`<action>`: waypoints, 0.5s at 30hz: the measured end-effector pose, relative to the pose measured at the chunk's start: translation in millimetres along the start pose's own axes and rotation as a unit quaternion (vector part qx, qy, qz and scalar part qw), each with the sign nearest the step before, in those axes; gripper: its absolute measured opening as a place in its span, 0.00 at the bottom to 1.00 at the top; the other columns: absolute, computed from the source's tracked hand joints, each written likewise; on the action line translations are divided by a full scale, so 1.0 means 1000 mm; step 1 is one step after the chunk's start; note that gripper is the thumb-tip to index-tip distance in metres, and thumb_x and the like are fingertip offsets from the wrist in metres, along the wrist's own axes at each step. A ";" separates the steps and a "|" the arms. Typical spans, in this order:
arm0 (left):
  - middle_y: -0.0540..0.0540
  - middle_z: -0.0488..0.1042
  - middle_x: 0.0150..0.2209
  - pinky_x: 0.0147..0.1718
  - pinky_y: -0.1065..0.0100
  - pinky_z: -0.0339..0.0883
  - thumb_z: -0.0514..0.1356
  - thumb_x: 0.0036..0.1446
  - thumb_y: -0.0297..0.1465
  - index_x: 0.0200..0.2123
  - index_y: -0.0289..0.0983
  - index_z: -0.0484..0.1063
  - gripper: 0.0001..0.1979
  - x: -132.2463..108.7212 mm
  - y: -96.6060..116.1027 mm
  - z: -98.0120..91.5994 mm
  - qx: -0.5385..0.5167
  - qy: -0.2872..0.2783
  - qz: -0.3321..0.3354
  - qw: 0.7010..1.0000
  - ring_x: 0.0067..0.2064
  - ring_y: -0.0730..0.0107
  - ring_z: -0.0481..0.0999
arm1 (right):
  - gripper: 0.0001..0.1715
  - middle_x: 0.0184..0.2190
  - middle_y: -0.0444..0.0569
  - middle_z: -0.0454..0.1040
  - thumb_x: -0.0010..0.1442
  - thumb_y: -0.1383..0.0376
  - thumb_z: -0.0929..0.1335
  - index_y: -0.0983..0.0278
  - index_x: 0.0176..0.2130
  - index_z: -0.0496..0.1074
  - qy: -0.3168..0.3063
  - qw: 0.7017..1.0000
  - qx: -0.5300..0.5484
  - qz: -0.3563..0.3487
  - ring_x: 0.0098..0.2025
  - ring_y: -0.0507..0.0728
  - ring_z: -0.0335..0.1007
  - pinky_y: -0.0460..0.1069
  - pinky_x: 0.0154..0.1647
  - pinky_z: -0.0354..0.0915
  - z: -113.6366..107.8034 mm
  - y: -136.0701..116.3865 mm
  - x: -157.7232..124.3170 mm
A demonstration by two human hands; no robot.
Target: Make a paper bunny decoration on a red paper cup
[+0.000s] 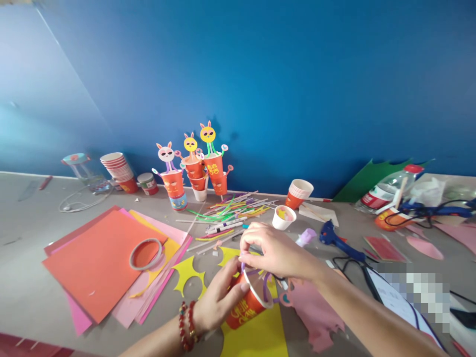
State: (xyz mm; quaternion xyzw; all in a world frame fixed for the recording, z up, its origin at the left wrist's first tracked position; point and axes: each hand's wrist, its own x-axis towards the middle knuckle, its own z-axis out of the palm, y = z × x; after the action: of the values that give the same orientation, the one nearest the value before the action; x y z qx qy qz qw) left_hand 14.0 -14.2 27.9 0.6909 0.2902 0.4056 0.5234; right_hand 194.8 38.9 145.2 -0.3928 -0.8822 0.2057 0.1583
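A red paper cup with yellow characters [244, 308] is tilted over yellow paper at the lower middle. My left hand [219, 292], with red beads at the wrist, is wrapped round the cup's left side. Above the rim my right hand [264, 250] pinches the end of a purple stick [243, 267] at the cup's upper left edge. Another purple piece [266, 287] curves inside the cup. A small pink and teal round piece [286, 299] sticks out on the right.
Three decorated cup figures [213, 168] stand by the blue wall. Colored sticks [232, 213] lie before them. Red paper [100, 263] and a tape roll [146, 254] are left; a blue glue gun [340, 241], cables and a bottle [386, 191] are right.
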 end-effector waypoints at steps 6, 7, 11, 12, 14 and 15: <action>0.43 0.72 0.52 0.54 0.63 0.63 0.52 0.69 0.39 0.59 0.39 0.65 0.19 0.000 0.000 0.001 -0.006 0.002 -0.007 1.000 0.48 0.61 0.71 | 0.07 0.29 0.43 0.77 0.53 0.69 0.76 0.61 0.28 0.74 -0.016 1.000 -0.006 0.017 0.40 0.58 0.71 0.49 0.38 0.62 -0.002 0.001 0.000; 0.43 0.71 0.52 0.53 0.64 0.63 0.52 0.69 0.39 0.59 0.40 0.65 0.19 0.000 0.000 0.001 -0.008 0.001 -0.004 1.000 0.49 0.61 0.71 | 0.07 0.29 0.43 0.77 0.54 0.70 0.75 0.61 0.28 0.74 -0.020 1.000 -0.003 0.016 0.40 0.58 0.71 0.49 0.38 0.62 -0.002 0.001 0.001; 0.43 0.71 0.53 0.53 0.64 0.63 0.52 0.69 0.39 0.58 0.40 0.65 0.18 0.000 0.000 0.001 -0.021 -0.005 0.005 1.000 0.48 0.62 0.71 | 0.06 0.30 0.44 0.76 0.53 0.67 0.76 0.62 0.29 0.76 -0.043 0.999 0.001 0.008 0.40 0.57 0.71 0.48 0.39 0.61 -0.006 0.004 0.001; 0.43 0.71 0.53 0.52 0.64 0.63 0.52 0.69 0.39 0.57 0.39 0.66 0.18 0.000 0.000 0.001 -0.024 -0.005 0.006 1.000 0.48 0.62 0.71 | 0.07 0.31 0.44 0.76 0.52 0.66 0.77 0.62 0.30 0.76 -0.052 0.999 0.000 0.005 0.40 0.57 0.71 0.48 0.39 0.61 -0.007 0.006 0.001; 0.42 0.72 0.52 0.51 0.64 0.64 0.52 0.69 0.40 0.56 0.38 0.67 0.17 0.000 0.000 0.001 -0.028 -0.002 0.004 1.000 0.48 0.61 0.71 | 0.09 0.32 0.44 0.77 0.51 0.64 0.78 0.61 0.32 0.77 -0.068 0.998 0.001 -0.003 0.41 0.58 0.71 0.48 0.40 0.60 -0.010 0.008 0.001; 0.42 0.72 0.52 0.51 0.64 0.64 0.52 0.69 0.40 0.55 0.38 0.67 0.17 0.000 0.000 0.001 -0.029 0.000 0.002 1.000 0.48 0.61 0.71 | 0.09 0.33 0.43 0.77 0.51 0.64 0.78 0.61 0.33 0.77 -0.074 0.997 0.003 -0.007 0.42 0.58 0.71 0.48 0.40 0.60 -0.011 0.009 0.001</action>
State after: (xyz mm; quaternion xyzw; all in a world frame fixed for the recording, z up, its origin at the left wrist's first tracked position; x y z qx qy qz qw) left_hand 15.3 -14.5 28.1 0.6757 0.2769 0.4150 0.5427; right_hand 205.0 47.6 150.4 -0.3696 -0.8938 0.2355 0.0957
